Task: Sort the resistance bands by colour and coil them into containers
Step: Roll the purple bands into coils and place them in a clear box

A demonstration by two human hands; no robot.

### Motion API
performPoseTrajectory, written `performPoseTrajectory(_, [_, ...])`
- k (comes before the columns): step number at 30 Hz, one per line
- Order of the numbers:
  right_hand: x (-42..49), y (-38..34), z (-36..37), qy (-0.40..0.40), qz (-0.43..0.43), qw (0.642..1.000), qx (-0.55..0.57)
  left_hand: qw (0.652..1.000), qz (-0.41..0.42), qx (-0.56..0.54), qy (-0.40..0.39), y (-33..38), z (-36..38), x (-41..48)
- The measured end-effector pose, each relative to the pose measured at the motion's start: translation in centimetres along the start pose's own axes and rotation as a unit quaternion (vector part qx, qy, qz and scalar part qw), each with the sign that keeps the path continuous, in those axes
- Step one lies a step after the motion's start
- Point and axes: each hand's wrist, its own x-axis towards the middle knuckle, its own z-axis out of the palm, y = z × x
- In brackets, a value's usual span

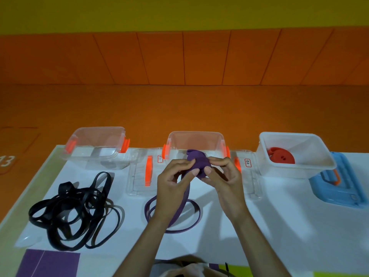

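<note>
At centre, before the middle clear container (195, 133): left hand (172, 182) and right hand (225, 176), close together, both pinching a bunched purple band (197, 163); its tail loops on the white table (279, 216). Left: tangled black bands (64, 186). Far right: red band (281, 156), coiled in white container (299, 148).

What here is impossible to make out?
Head view:
- Writing on the label: too small to read.
- Coil of the purple band: partly covered by the left hand and right hand.
- Part of the blue lid: behind the white container.
</note>
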Motion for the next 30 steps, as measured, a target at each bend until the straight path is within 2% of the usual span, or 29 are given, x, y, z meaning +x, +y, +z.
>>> performPoseTrajectory(3, [0.2,-0.1,-0.6,0.011,0.000,0.999,-0.041,0.999,0.006,0.034,-0.013,-0.3,-0.1,0.0])
performPoseTrajectory(9, [0.5,-0.8,-1.4,0.008,0.000,1.000,-0.007,0.999,0.013,0.040,0.003,-0.5,0.8,-0.4])
performPoseTrajectory(12, [0.5,-0.5,-1.6,-0.029,0.010,1.000,0.003,0.999,0.005,0.028,-0.016,-0.4,0.8,0.2])
performPoseTrajectory(16, [0.3,-0.4,-1.6,-0.005,0.015,0.999,-0.032,1.000,0.017,0.021,-0.015,-0.4,0.8,0.4])
performPoseTrajectory(20, [0.3,-0.6,-1.7,0.006,0.013,1.000,-0.026,0.999,-0.013,-0.029,0.006,-0.5,1.0,0.2])
performPoseTrajectory(24, [0.1,-0.6,-1.7,-0.045,0.017,0.998,-0.030,0.999,-0.025,-0.041,-0.015,-0.3,0.6,0.4])
performPoseTrajectory(26, [0.3,-0.7,-1.6,-0.034,0.010,0.998,-0.061,0.999,-0.015,-0.019,-0.031,-0.2,0.5,0.4])
performPoseTrajectory(30, [0.5,-0.5,-1.8,0.005,0.003,0.997,-0.071,0.999,-0.028,-0.015,-0.016,-0.6,0.8,-0.1])
